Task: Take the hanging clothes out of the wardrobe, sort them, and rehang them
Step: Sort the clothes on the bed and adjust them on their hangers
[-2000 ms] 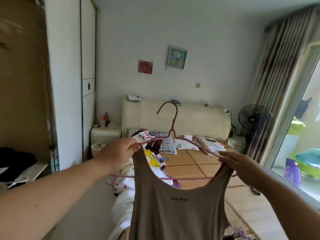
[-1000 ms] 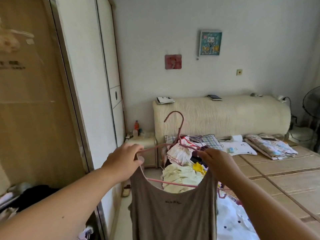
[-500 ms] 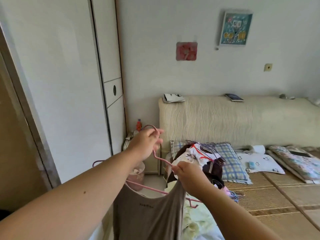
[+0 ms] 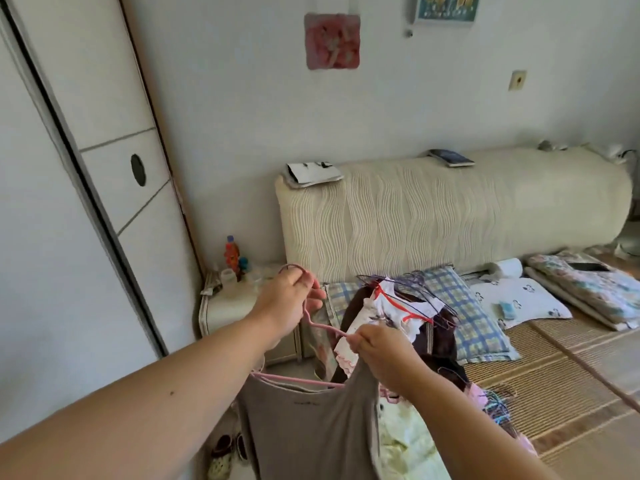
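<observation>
A taupe tank top (image 4: 308, 431) hangs on a pink hanger (image 4: 325, 328) in front of me. My left hand (image 4: 287, 303) grips the hanger's hook and neck. My right hand (image 4: 384, 355) pinches the hanger's right arm together with the top's right strap. A pile of clothes on wire hangers (image 4: 401, 306) lies on the bed behind my hands. The white sliding wardrobe door (image 4: 104, 150) stands at the left; its inside is out of view.
The bed has a cream headboard (image 4: 450, 209), a checked pillow (image 4: 474, 317), folded bedding (image 4: 588, 285) and a woven mat (image 4: 540, 386). A small bedside cabinet (image 4: 235, 303) with bottles stands by the wardrobe. Shoes (image 4: 225, 455) lie on the floor below.
My left hand moved from the top's left strap up to the hanger's hook. The hanger now tilts. My view swung left and down, away from the window, nearer the bed.
</observation>
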The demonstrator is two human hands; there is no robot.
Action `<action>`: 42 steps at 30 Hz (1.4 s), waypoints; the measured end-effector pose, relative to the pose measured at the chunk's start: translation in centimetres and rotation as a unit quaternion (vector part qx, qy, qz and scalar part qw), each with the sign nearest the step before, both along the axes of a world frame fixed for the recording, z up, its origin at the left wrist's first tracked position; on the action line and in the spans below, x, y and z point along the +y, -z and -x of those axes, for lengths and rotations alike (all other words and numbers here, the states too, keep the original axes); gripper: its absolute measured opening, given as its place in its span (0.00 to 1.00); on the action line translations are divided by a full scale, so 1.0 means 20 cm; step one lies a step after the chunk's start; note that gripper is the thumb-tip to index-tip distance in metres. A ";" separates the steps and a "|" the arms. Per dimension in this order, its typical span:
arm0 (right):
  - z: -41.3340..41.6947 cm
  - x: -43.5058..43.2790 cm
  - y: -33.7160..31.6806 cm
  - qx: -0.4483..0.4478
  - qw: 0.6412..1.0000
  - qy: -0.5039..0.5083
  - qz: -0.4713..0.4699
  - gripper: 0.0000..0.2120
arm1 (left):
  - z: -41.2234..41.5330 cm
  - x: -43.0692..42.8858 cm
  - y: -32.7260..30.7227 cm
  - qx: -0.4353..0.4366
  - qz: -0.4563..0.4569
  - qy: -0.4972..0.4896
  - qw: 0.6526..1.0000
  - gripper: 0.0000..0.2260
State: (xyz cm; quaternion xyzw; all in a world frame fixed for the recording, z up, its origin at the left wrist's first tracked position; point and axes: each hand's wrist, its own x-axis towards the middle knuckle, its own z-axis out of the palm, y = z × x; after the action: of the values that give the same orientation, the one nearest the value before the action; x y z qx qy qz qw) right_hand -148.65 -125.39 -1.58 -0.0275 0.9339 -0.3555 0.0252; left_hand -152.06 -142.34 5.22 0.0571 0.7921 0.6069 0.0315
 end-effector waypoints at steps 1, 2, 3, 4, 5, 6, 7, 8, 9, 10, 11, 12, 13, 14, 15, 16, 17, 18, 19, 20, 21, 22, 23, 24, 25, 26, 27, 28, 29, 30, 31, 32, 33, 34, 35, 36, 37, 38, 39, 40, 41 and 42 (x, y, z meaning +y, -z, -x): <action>0.08 -0.01 0.02 0.002 1.000 0.007 -0.002 0.14 | 0.10 0.00 0.01 0.003 0.009 0.008 1.000 0.11; 0.14 -0.01 0.03 0.001 1.000 0.014 -0.002 0.14 | 0.18 0.01 0.02 0.006 0.019 0.014 1.000 0.11; 0.20 -0.01 0.04 -0.004 1.000 0.020 0.003 0.14 | 0.26 0.02 0.02 0.012 0.031 0.023 0.999 0.11; 0.27 0.01 0.06 -0.012 0.999 0.028 0.016 0.14 | 0.34 0.04 0.04 0.020 0.045 0.036 0.998 0.11; 0.34 0.03 0.09 -0.018 0.999 0.036 0.032 0.14 | 0.43 0.06 0.05 0.029 0.060 0.045 0.997 0.11; 0.42 0.07 0.11 -0.023 0.998 0.045 0.046 0.13 | 0.52 0.10 0.06 0.037 0.073 0.055 0.995 0.11; 0.49 0.10 0.13 -0.025 0.997 0.053 0.058 0.13 | 0.60 0.13 0.08 0.039 0.084 0.064 0.994 0.12; 0.56 0.13 0.15 -0.027 0.995 0.059 0.069 0.13 | 0.68 0.17 0.09 0.037 0.091 0.069 0.993 0.12; 0.65 0.18 0.18 -0.031 0.994 0.068 0.083 0.14 | 0.77 0.22 0.11 0.029 0.092 0.076 0.992 0.12; 0.74 0.23 0.21 -0.034 0.992 0.079 0.096 0.14 | 0.86 0.26 0.13 0.021 0.093 0.082 0.992 0.12; 0.84 0.29 0.26 -0.037 0.989 0.097 0.108 0.15 | 0.96 0.32 0.17 0.015 0.094 0.087 0.992 0.12; 0.93 0.36 0.30 -0.039 0.985 0.118 0.121 0.15 | 1.05 0.37 0.20 0.010 0.097 0.090 0.991 0.12; 1.01 0.43 0.35 -0.044 0.980 0.140 0.137 0.15 | 1.14 0.42 0.23 0.006 0.104 0.089 0.991 0.12; 1.10 0.51 0.40 -0.048 0.974 0.161 0.152 0.15 | 1.24 0.48 0.27 -0.002 0.109 0.088 0.990 0.12; 1.19 0.60 0.46 -0.053 0.969 0.180 0.159 0.14 | 1.34 0.54 0.31 -0.013 0.115 0.086 0.990 0.12; 1.28 0.69 0.51 -0.058 0.965 0.198 0.162 0.14 | 1.44 0.62 0.36 -0.023 0.118 0.085 0.989 0.12; 1.35 0.78 0.55 -0.065 0.961 0.215 0.160 0.12 | 1.52 0.68 0.39 -0.032 0.119 0.085 0.989 0.13; 1.41 0.86 0.59 -0.074 0.959 0.227 0.154 0.11 | 1.59 0.75 0.42 -0.038 0.120 0.084 0.988 0.13; 1.49 0.95 0.64 -0.081 0.957 0.237 0.146 0.11 | 1.68 0.83 0.46 -0.042 0.117 0.086 0.989 0.13; 1.55 1.04 0.69 -0.090 0.955 0.246 0.139 0.13 | 1.76 0.91 0.51 -0.046 0.114 0.088 0.989 0.13; 1.63 1.13 0.73 -0.100 0.953 0.253 0.135 0.16 | 1.84 0.99 0.56 -0.050 0.113 0.093 0.988 0.13; 1.70 1.21 0.78 -0.108 0.951 0.258 0.130 0.18 | 1.92 1.06 0.61 -0.057 0.116 0.100 0.987 0.14; 1.75 1.28 0.81 -0.116 0.949 0.264 0.126 0.19 | 1.97 1.13 0.65 -0.063 0.122 0.107 0.985 0.14; 1.82 1.35 0.86 -0.125 0.947 0.268 0.122 0.19 | 2.05 1.20 0.72 -0.070 0.123 0.115 0.983 0.14; 1.88 1.41 0.92 -0.135 0.946 0.271 0.118 0.20 | 2.11 1.26 0.78 -0.076 0.124 0.120 0.982 0.14; 1.95 1.47 0.98 -0.144 0.945 0.270 0.114 0.20 | 2.17 1.32 0.84 -0.077 0.130 0.128 0.980 0.14; 2.00 1.53 1.03 -0.154 0.945 0.268 0.109 0.21 | 2.23 1.37 0.90 -0.077 0.141 0.135 0.978 0.14; 2.05 1.57 1.08 -0.166 0.944 0.266 0.103 0.21 | 2.27 1.41 0.95 -0.076 0.152 0.142 0.975 0.14; 2.11 1.62 1.14 -0.179 0.943 0.264 0.096 0.22 | 2.32 1.46 1.02 -0.081 0.156 0.150 0.973 0.14; 2.16 1.66 1.20 -0.192 0.942 0.260 0.087 0.23 | 2.37 1.50 1.07 -0.089 0.159 0.155 0.971 0.15; 2.21 1.71 1.26 -0.204 0.942 0.256 0.077 0.23 | 2.42 1.55 1.13 -0.099 0.156 0.158 0.970 0.14; 2.26 1.75 1.31 -0.215 0.941 0.253 0.066 0.24 | 2.46 1.58 1.18 -0.108 0.154 0.158 0.969 0.14; 2.30 1.78 1.35 -0.225 0.940 0.250 0.054 0.24 | 2.50 1.60 1.22 -0.113 0.154 0.159 0.969 0.14; 2.35 1.81 1.40 -0.233 0.940 0.247 0.043 0.25 | 2.54 1.64 1.27 -0.116 0.153 0.161 0.968 0.14; 2.39 1.84 1.45 -0.238 0.940 0.243 0.032 0.26 | 2.57 1.66 1.32 -0.120 0.151 0.162 0.968 0.14; 2.44 1.87 1.50 -0.242 0.940 0.241 0.022 0.26 | 2.61 1.69 1.37 -0.125 0.149 0.162 0.968 0.14; 2.49 1.89 1.53 -0.245 0.940 0.239 0.008 0.26 | 2.63 1.71 1.40 -0.130 0.145 0.159 0.968 0.14; 2.52 1.90 1.57 -0.243 0.941 0.236 -0.006 0.27 | 2.66 1.72 1.44 -0.134 0.141 0.155 0.969 0.14; 2.57 1.92 1.62 -0.239 0.942 0.234 -0.017 0.27 | 2.69 1.74 1.48 -0.135 0.135 0.155 0.969 0.14; 2.61 1.93 1.67 -0.236 0.943 0.233 -0.026 0.28 | 2.72 1.76 1.51 -0.133 0.134 0.156 0.970 0.14; 2.65 1.95 1.73 -0.237 0.943 0.230 -0.036 0.30 | 2.75 1.77 1.54 -0.129 0.138 0.160 0.969 0.14; 2.68 1.96 1.79 -0.244 0.942 0.226 -0.045 0.32 | 2.78 1.78 1.57 -0.125 0.145 0.164 0.968 0.14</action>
State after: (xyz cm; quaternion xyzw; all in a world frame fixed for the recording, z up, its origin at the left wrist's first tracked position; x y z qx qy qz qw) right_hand -202.32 -86.18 -37.41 0.2728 0.8959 -0.3050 0.1727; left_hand -207.71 -106.82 -26.22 0.1049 0.8412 0.4746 0.2369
